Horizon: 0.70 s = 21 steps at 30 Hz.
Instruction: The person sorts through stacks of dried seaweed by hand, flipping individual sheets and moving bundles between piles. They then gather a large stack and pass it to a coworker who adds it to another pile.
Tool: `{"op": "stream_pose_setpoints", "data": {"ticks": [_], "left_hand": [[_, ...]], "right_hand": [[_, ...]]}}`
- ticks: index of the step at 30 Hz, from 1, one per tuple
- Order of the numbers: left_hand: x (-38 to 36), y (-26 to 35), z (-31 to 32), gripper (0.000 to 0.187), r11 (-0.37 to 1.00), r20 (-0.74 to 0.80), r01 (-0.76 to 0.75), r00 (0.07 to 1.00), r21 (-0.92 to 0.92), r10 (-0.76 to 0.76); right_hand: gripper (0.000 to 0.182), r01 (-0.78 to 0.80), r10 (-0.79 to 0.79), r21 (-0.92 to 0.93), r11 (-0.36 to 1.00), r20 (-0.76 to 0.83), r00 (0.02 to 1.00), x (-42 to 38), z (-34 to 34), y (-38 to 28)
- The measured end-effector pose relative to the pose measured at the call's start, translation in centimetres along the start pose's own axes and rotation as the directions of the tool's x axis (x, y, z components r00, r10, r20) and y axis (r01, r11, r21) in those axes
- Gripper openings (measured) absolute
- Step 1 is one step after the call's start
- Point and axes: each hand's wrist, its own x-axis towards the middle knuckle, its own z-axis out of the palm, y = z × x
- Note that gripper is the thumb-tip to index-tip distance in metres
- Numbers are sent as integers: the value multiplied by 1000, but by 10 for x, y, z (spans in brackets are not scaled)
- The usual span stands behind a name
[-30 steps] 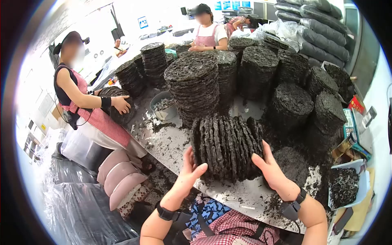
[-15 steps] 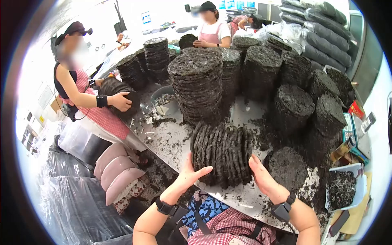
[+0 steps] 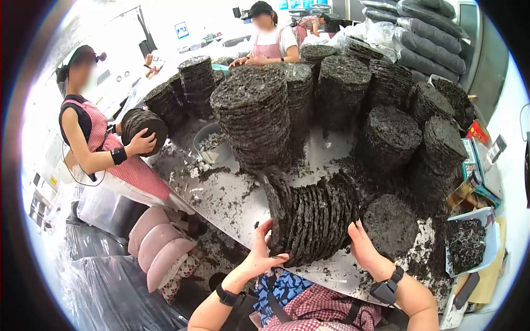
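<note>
A thick bundle of dark round dried seaweed sheets (image 3: 320,218) lies on its side before me, over the near edge of the table. My left hand (image 3: 258,252) grips its left end, fingers behind and thumb along the lower front. Against the right end rests my right hand (image 3: 369,251), palm inward, fingers fairly straight. The bundle is held between both hands. At its left the sheets fan apart, with a few leaning away from the rest. Just right of my right hand a low round seaweed stack (image 3: 391,223) lies flat on the table.
Tall seaweed stacks (image 3: 251,118) stand across the table (image 3: 221,190), which is strewn with dark crumbs. A bucket of scraps (image 3: 212,146) is at left, a blue-white bin (image 3: 490,234) at right. A co-worker (image 3: 99,121) at left holds another bundle; another person (image 3: 270,41) stands behind.
The bundle has shifted slightly right and down, and its sheets have spread apart at the left end. The left co-worker's bundle is tilted differently. The person behind has lowered a round seaweed piece.
</note>
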Motion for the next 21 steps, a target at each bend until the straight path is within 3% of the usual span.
{"op": "stream_pose_setpoints", "data": {"ticks": [3,6,7,9,13,18,21], "left_hand": [[2,9,-7,111,999,47,-38,998,3,38],[3,3,-15,108,943,-61,-154,988,-296,142],[2,7,-15,112,934,-108,-122,990,-336,91],[4,11,-16,113,949,-186,-103,981,-298,48],[3,0,-15,111,994,-161,-9,987,-105,-8],[6,-1,-5,111,991,-132,44,989,-129,-62],[17,9,-3,106,994,-82,-7,997,-109,-2]], "right_hand": [[89,211,-210,1,977,98,973,9,-5,1],[94,400,-408,87,912,114,906,13,-15,-6],[96,489,-495,81,869,179,850,11,-13,-18],[96,485,-475,-22,875,160,865,12,-15,-14],[95,438,-427,-128,890,104,898,5,-11,-8],[98,362,-353,-76,929,110,929,-2,-3,-9],[103,383,-364,-36,923,244,899,0,1,-15]]}}
